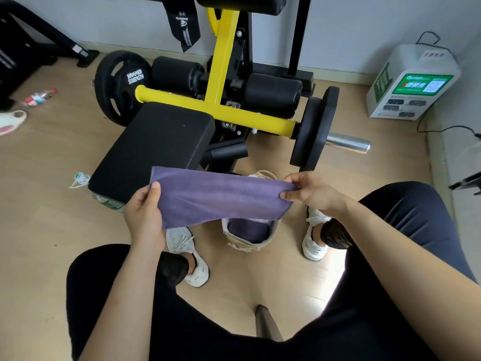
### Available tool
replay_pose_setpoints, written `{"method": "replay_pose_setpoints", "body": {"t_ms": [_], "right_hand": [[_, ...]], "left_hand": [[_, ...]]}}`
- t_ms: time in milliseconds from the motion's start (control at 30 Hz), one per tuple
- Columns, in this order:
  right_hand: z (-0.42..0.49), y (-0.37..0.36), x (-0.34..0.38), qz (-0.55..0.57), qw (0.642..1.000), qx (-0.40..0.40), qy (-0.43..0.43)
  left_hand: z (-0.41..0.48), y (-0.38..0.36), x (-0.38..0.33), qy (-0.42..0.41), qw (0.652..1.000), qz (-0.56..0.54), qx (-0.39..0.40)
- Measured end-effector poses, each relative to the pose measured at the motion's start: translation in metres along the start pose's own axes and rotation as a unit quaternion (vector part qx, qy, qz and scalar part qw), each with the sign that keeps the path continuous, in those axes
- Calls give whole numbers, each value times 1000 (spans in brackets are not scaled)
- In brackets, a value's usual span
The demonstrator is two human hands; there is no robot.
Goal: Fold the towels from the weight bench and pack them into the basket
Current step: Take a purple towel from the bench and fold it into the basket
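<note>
Purple towel (218, 199) held stretched above the basket (242, 245), which stands on the floor between the person's shoes. The left hand (141, 212) and right hand (312, 194) each pinch one end, fingers (294, 179) curled on the cloth. A second towel (248, 230) lies in the basket, partly hidden. Beyond are the black worktop (156, 144) and a weight plate (122, 82) marked "HAMMER STRENGTH".

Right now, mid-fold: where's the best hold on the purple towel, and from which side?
By its two short ends, one from each side. The purple towel hangs as a long band over the basket; the left hand holds the flat left end, thumb on top, while the right hand pinches the bunched right end. Pinching the upper corners would probably keep it spread flat.
</note>
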State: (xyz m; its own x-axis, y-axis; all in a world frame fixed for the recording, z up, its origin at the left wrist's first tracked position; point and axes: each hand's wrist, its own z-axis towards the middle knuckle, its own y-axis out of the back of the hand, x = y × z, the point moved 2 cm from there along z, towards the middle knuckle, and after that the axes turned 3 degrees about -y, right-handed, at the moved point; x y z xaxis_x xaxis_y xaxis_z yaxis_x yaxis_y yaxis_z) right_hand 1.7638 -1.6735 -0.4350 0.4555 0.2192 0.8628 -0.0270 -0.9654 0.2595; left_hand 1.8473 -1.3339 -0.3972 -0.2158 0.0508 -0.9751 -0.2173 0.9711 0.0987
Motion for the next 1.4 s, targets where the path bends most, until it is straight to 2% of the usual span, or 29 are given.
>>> {"method": "replay_pose_setpoints", "body": {"t_ms": [133,267,433,600,833,1100,1400], "right_hand": [[2,4,0,133,986,-97,4],[2,8,8,66,982,-175,29],[-8,4,21,20,982,-177,58],[-20,-13,34,13,984,-158,86],[-30,-49,46,50,989,-107,85],[-31,-74,43,36,994,-64,77],[-37,-90,42,218,972,76,42]], "left_hand": [[-1,-1,10,17,998,61,24],[-3,-7,12,-21,991,109,78],[-16,-20,11,-48,985,112,123],[-31,-35,13,-59,980,110,155],[-57,-58,12,-70,970,108,205],[-72,-70,15,-86,961,124,231],[-74,-70,11,-54,964,120,230]]}}
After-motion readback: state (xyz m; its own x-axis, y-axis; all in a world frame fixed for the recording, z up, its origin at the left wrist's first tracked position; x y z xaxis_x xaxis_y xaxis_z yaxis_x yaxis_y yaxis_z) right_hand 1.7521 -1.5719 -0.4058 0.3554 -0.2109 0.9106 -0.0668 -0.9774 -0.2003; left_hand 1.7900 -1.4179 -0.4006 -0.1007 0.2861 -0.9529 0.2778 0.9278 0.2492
